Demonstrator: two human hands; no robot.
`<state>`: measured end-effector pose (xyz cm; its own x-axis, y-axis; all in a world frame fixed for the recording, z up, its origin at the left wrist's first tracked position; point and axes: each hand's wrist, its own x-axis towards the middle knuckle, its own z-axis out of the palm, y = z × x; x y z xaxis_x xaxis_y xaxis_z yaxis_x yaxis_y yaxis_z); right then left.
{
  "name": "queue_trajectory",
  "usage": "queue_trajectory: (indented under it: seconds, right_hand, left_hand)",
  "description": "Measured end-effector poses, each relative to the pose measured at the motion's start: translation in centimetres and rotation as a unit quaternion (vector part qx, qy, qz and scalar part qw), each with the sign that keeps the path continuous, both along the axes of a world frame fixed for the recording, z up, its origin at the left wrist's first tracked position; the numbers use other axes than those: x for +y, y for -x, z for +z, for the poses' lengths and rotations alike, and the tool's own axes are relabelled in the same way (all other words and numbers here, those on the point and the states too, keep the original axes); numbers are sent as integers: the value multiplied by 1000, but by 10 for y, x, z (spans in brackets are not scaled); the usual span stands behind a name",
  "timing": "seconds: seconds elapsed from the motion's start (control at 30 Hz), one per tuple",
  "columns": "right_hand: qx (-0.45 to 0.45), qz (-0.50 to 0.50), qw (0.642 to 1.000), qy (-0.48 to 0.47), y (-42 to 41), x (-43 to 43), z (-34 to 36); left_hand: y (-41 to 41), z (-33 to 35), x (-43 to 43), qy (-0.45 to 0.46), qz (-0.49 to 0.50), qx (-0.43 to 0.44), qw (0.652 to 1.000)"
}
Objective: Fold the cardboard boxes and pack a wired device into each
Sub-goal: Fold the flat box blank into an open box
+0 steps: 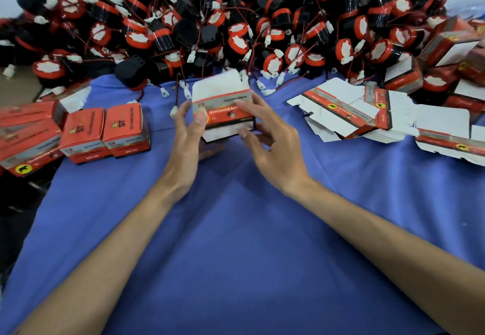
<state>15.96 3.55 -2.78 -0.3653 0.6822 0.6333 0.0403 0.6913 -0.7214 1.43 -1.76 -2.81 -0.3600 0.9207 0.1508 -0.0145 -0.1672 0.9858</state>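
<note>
Currently both hands grasp a half-formed cardboard box [225, 110] above the blue cloth [236, 229]: left hand [187, 127] thumb on its printed face, right hand [270, 145] pinching its right end. With flaps [217, 83] open top and bottom, a hard squeeze could skew it. Its inside is hidden. Leftward sit closed boxes [105, 132], rightward flat blanks [349, 108], wired devices [236, 19] heaped behind.

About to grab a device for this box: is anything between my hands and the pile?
Nothing solid. The left hand and right hand hold the box just in front of the pile of devices; only loose wires with white plugs lie on the blue cloth between.
</note>
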Motion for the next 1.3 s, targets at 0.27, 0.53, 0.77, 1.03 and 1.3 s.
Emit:
queue_trajectory:
  seconds: [0.27, 0.53, 0.77, 1.03, 1.3]
  right_hand:
    - [22, 18, 999, 28, 0, -1, 1]
    - [-5, -67, 994, -87, 2, 2, -1]
    - [5, -123, 991, -59, 2, 1, -5]
    - [40, 147, 978, 144, -3, -4, -3]
    - [46, 17, 974, 221, 1, 4, 4]
  left_hand:
    - [5, -1, -3, -32, -35, 18, 999]
    - [-9, -2, -4, -1, -104, -43, 994]
    - [-14, 0, -7, -20, -101, -12, 995]
    - [-9, -1, -8, -128, -17, 127, 983]
    - [-7, -5, -4, -126, -2, 263, 957]
